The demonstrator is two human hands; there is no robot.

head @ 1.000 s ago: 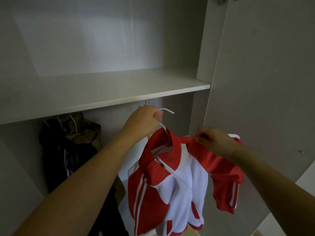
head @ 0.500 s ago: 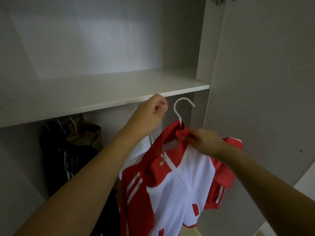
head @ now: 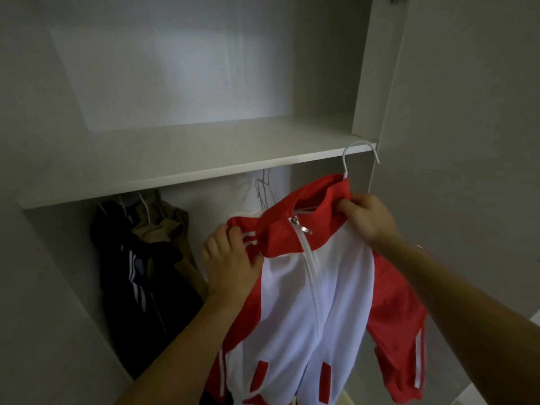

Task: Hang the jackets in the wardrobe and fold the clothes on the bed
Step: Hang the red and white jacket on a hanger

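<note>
A red and white zip jacket [head: 315, 290] hangs on a white wire hanger [head: 355, 154] in front of the open wardrobe. The hanger's hook rises above the collar, level with the shelf's front edge, and rests on no rail. My left hand [head: 230, 258] grips the jacket's left shoulder by its white stripes. My right hand [head: 366, 217] pinches the red collar on the right side. The hanging rail is hidden under the shelf.
A white shelf [head: 181, 165] spans the wardrobe above the hanging space. A dark striped jacket [head: 137, 267] and a tan garment [head: 162, 223] hang at the left. Bare wire hangers [head: 264, 188] dangle behind the red jacket. The wardrobe's door [head: 467, 141] stands at the right.
My left hand left the shelf edge and came down to grip the jacket's left shoulder. The jacket turned to face me and rose to the right, its hook now at shelf height.
</note>
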